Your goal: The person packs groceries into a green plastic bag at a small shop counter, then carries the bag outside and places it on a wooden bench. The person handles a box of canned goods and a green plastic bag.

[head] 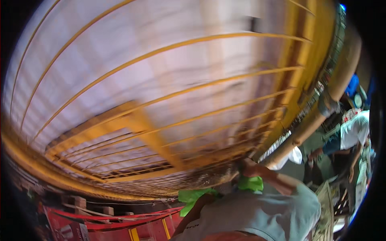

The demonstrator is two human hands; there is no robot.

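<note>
A large yellow barred frame with a whitish, motion-blurred panel behind its bars fills most of the view. A smaller yellow framed section is set in its lower part. My right hand is at the frame's lower edge, beside a dark blurred thing; its fingers are not clear. Bright green plastic or cloth hangs just below that hand. My left hand is in shadow beside another piece of green material, its fingers hidden. Whether either hand grips the green material, I cannot tell.
A thick bamboo pole with a wrapped tie slants along the right. Beyond it bends a person in a white shirt, near a white plastic bag. At lower left is a red printed panel bearing writing.
</note>
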